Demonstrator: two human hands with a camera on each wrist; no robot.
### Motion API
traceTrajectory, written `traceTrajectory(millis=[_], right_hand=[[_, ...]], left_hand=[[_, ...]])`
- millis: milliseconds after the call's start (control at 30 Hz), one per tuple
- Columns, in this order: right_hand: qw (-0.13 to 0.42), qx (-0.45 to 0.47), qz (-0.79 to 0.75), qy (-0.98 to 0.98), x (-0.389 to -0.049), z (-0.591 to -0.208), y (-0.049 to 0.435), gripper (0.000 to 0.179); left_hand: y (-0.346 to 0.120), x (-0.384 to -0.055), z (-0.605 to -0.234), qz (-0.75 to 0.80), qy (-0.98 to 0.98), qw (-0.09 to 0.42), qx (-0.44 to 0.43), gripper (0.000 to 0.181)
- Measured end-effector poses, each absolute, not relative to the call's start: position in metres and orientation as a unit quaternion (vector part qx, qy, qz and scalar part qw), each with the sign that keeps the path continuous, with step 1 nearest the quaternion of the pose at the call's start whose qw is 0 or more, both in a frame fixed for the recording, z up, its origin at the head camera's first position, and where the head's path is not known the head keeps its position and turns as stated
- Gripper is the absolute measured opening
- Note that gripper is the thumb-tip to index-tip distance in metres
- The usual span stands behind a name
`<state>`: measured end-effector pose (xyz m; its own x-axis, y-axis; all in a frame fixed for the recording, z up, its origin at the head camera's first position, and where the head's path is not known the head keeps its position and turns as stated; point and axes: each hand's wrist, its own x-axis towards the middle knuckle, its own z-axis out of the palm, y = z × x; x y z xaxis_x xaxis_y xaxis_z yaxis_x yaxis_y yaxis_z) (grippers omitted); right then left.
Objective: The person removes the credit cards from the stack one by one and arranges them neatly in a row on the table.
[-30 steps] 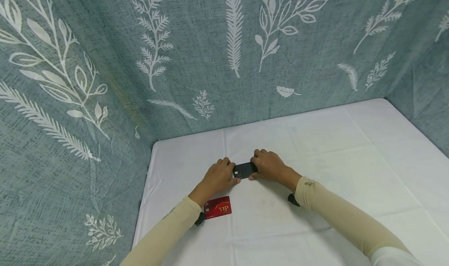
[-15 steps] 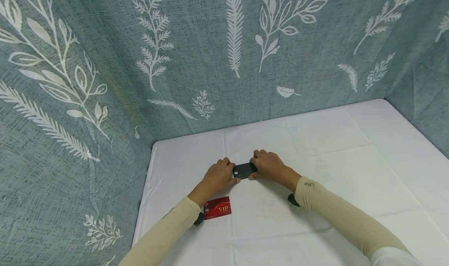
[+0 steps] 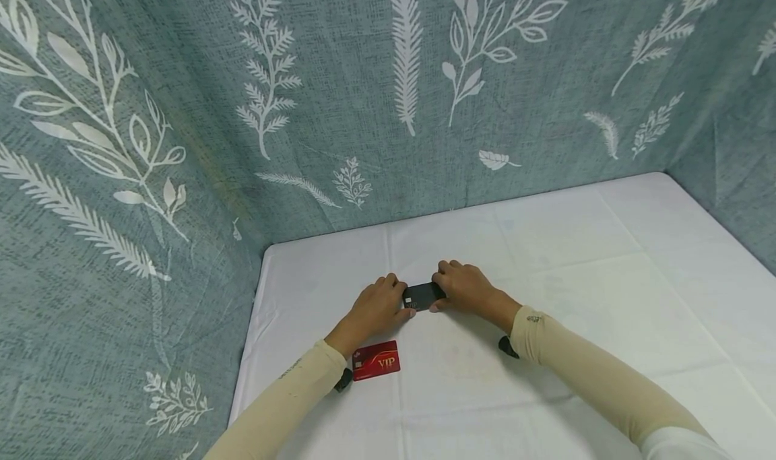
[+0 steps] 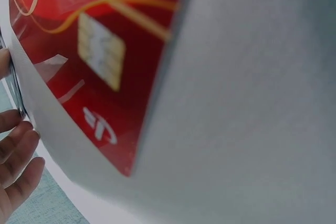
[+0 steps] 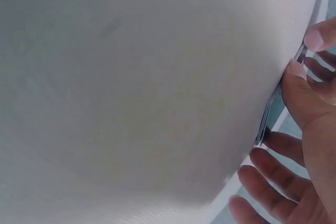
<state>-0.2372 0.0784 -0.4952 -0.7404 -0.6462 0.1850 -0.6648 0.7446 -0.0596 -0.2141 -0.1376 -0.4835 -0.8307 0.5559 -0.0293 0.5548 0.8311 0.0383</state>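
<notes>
A black card (image 3: 419,297) with a chip and "VIP" lettering lies between my two hands in the head view. My left hand (image 3: 377,308) holds its left end between thumb and fingers. At the right end, my right hand (image 3: 469,289) pinches it the same way. Seen edge-on in the right wrist view, the black card (image 5: 263,121) shows several thin layers, like a small stack. A red VIP card (image 3: 377,361) lies flat on the white cloth beside my left wrist. That red card (image 4: 105,77) fills much of the left wrist view.
A white cloth (image 3: 582,298) with fold lines covers the table. Blue-green curtains (image 3: 339,96) with white leaf prints rise behind the table's far edge and along its left and right sides. Dark wrist cameras sit under both sleeves.
</notes>
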Motion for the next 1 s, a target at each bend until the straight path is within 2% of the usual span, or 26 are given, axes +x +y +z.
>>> traceTrajectory(millis=[700,1000], right_hand=[[0.077,0.349,0.058,-0.932,-0.2351,-0.4942,0.0792,0.055],[0.080,0.353,0.063,-0.930,-0.2348,-0.4952,0.0787,0.050]], left_hand=[[-0.1376,-0.2112,-0.4819,0.032,0.956,0.008,0.292,0.049],[-0.1377,-0.2110,-0.4826,0.055,0.950,0.013,0.307,0.047]])
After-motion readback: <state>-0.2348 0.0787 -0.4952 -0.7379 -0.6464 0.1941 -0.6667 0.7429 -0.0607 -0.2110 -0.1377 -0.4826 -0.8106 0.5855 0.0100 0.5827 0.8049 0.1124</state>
